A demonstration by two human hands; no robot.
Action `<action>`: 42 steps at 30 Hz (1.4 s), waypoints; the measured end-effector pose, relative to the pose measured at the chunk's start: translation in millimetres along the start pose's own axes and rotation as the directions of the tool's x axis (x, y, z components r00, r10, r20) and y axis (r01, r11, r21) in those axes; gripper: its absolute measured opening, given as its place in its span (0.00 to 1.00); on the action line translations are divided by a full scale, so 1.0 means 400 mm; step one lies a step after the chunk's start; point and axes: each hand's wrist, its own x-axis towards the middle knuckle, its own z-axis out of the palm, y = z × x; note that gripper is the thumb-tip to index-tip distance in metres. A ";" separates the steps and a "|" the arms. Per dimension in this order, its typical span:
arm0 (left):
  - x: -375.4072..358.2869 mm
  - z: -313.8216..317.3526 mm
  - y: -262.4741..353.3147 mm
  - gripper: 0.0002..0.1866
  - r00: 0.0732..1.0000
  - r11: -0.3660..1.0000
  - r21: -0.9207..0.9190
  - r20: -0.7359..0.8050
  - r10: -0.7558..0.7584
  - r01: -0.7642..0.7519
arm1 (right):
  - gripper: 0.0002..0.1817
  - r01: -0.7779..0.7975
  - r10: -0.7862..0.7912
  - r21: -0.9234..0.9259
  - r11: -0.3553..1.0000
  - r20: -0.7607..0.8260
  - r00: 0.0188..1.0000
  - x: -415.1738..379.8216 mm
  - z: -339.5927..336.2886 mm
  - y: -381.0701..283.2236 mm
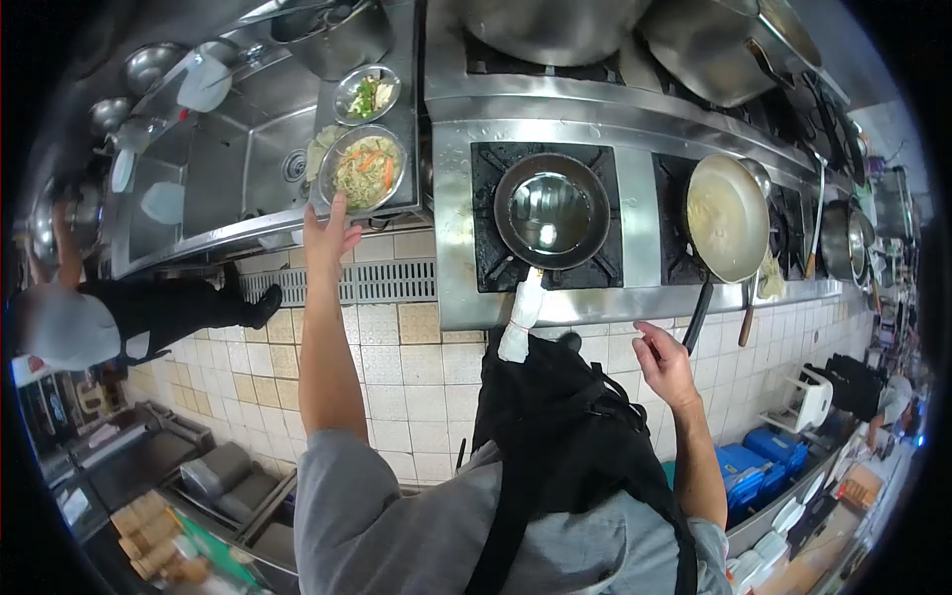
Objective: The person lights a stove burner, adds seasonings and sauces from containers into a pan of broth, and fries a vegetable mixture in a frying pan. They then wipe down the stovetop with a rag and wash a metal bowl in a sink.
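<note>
My left hand (331,230) is at the near rim of a metal bowl (369,167) of noodles with orange strips, thumb over the rim and some fingers beneath. Beyond it stands a smaller bowl (367,95) with chopped green and pale pieces. On the stove, a dark pan (552,211) holds shiny dark liquid, its cloth-wrapped handle (523,317) pointing toward me. My right hand (662,363) hangs over the floor near the stove's front edge, fingers loosely curled with nothing visible in them. It is close to the black handle of a light pan (728,218).
A sink (208,188) lies at the left, with a person (69,322) beside it. Large pots (555,25) line the back of the stove. Ladles and pans are at the right. Blue bins (746,474) stand at the lower right, and another person (892,402) is farther off.
</note>
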 end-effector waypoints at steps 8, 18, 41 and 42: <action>-0.471 -0.190 -0.426 0.54 0.960 0.993 0.120 -0.278 0.021 0.013 | 0.13 0.094 -0.101 0.089 0.992 0.072 0.992 0.009 -0.003 0.109; -1.602 -0.182 -1.074 0.50 0.531 0.658 -0.016 -0.576 -0.622 0.753 | 0.12 0.174 -0.329 0.374 0.911 0.403 0.854 0.018 0.098 0.176; -1.149 -0.827 -1.080 0.48 0.747 0.834 -0.176 -0.377 -0.548 0.523 | 0.13 0.713 -0.728 0.220 0.666 0.396 0.559 0.037 0.671 -0.573; -1.098 -0.863 -1.051 0.47 0.771 0.850 -0.107 -0.374 -0.516 0.516 | 0.13 0.704 -0.719 0.197 0.682 0.353 0.598 0.063 0.666 -0.616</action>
